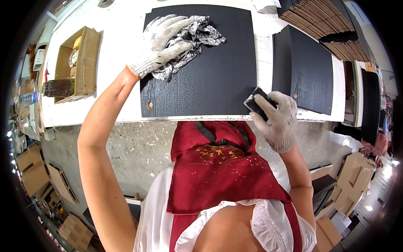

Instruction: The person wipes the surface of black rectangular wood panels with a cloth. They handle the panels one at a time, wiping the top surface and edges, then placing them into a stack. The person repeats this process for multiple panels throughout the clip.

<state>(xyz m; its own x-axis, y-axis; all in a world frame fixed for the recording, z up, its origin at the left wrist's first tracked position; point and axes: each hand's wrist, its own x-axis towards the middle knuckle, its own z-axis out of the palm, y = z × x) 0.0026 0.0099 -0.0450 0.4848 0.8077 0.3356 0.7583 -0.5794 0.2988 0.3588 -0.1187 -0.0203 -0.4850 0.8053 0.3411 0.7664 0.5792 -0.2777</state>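
A black wood-grained panel (210,90) lies flat on the white worktable, with a small round hole near its front left corner. My left hand (155,48), in a whitish knit glove with an orange cuff, presses a crumpled black-and-white cloth (208,35) onto the panel's far left part. Its fingers stretch over the cloth, and the thumb lies across it. At the panel's front right corner, my gloved right hand (280,122) grips a small black block (257,105) with pale edges. The palm side of that hand is hidden.
Right of the panel stands a stack of similar black panels (310,69). Behind it are more stacked boards with brown edges (321,19). An open cardboard box (90,63) at the left holds a dark jar (58,87). The table's front edge (201,118) runs close to my apron.
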